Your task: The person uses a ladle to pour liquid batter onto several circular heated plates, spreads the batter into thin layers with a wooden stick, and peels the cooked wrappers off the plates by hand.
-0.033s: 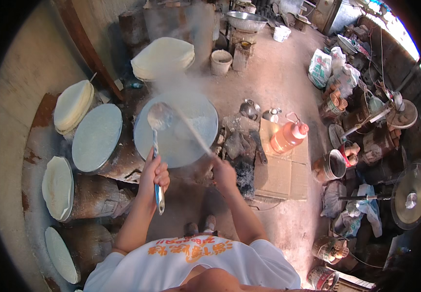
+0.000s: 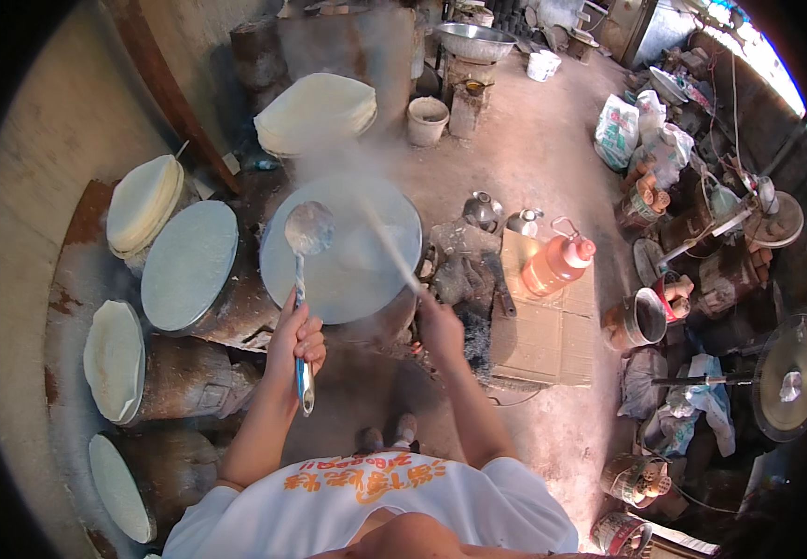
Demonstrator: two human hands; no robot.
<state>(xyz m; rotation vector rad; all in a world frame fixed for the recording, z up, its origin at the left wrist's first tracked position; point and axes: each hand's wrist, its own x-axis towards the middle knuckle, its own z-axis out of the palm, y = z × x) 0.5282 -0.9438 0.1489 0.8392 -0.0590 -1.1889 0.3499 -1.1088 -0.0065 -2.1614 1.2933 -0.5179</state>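
In my left hand (image 2: 294,343), fingers are wrapped round the handle of a ladle (image 2: 310,229). Its round metal bowl hangs over the left half of a large round griddle (image 2: 278,279), and blue shows on its handle. My right hand (image 2: 442,328) is closed round the end of a long pale stick (image 2: 390,250). From there the stick slants up and left across the griddle; its far end fades into steam. A pale layer covers the griddle, partly veiled by that steam. Beyond it stands a stack of thin round flatbreads (image 2: 315,114).
More round griddles (image 2: 189,265) line the left wall, beside another flatbread stack (image 2: 143,207). Right of me, an orange-pink bottle (image 2: 557,265) stands on cardboard (image 2: 539,340). A bucket (image 2: 428,121) is farther back. Pails, bags and a fan (image 2: 788,374) crowd the right side.
The ladle's bowl has tipped so more of its inside shows, and it sits slightly lower. My right hand and the stick have shifted a little to the right. The whole view has moved slightly.
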